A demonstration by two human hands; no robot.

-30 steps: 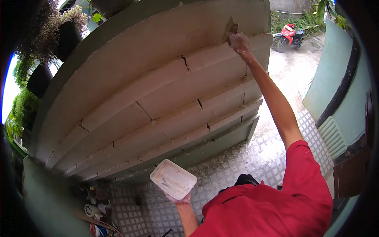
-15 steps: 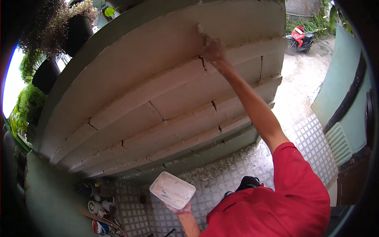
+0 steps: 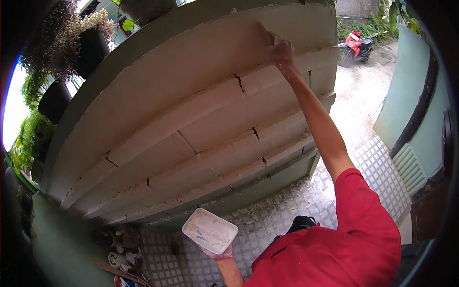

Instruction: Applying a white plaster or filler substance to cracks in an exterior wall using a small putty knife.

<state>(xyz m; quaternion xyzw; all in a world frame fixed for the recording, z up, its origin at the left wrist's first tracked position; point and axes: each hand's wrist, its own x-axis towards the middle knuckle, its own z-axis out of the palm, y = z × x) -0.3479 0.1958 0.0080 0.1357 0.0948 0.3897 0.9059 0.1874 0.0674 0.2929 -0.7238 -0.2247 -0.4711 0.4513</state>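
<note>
My right hand (image 3: 281,51) reaches up to the top band of the pale wall (image 3: 191,62), its fingers closed. A small flat putty scraper (image 3: 263,31) seems to stick out from them against the wall, though blur and shade hide most of it. Low in front of me, my left hand (image 3: 220,252) supports a white rectangular plastic tub (image 3: 224,221) from beneath. Whitish paste smears its inside, with a grey streak in the middle. The wall has stepped horizontal ledges, with dark cracks (image 3: 239,83) across several of them.
Potted plants (image 3: 52,100) line the wall's top at the left. Cans and a wooden strip (image 3: 114,269) lie by the lower left wall. Pale crumbs dot the tiled floor (image 3: 267,203). A red motorbike (image 3: 356,47) stands outside, beyond the wall's right end.
My right hand has moved to the right and slightly up along the wall's top band. The tub in my left hand has hardly moved. The view has shifted slightly.
</note>
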